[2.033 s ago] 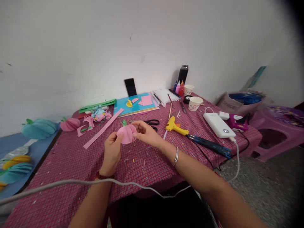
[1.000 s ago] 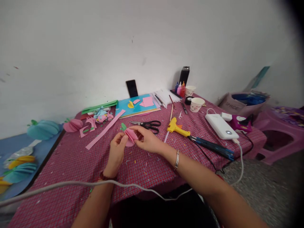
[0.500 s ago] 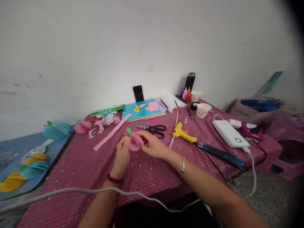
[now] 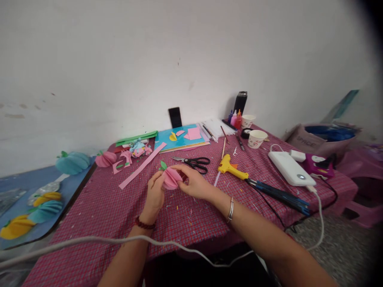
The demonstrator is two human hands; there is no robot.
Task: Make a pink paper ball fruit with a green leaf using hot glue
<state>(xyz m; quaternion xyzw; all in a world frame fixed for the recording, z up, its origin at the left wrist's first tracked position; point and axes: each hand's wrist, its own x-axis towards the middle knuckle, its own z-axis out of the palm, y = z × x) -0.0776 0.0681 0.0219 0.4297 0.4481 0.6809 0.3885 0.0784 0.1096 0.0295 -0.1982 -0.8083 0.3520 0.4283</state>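
Between my two hands is a pink paper pumpkin (image 4: 171, 179) of folded layers, with a green leaf (image 4: 163, 165) at its top. My left hand (image 4: 155, 193) pinches its left side, fingers closed. On its right edge, my right hand (image 4: 193, 182) grips with thumb and fingers; some fingertips are hidden behind the paper. Just beyond my hands lie black-handled scissors (image 4: 196, 162). A long pink paper strip (image 4: 143, 165) rests to the left. The yellow glue gun (image 4: 231, 167) lies on its side to the right of my right hand.
At the left stand finished paper pumpkins, one blue (image 4: 72, 162) and one pink (image 4: 105, 158). Paper cups (image 4: 257, 138), a black flask (image 4: 240, 102) and a phone (image 4: 175, 117) line the back. A power bank (image 4: 291, 169) sits right. A white cable (image 4: 167, 244) crosses in front of me.
The pink layers of the pumpkin have been turned and spread, so it looks fuller and rounder. Both hands stay in nearly the same place, still holding it.
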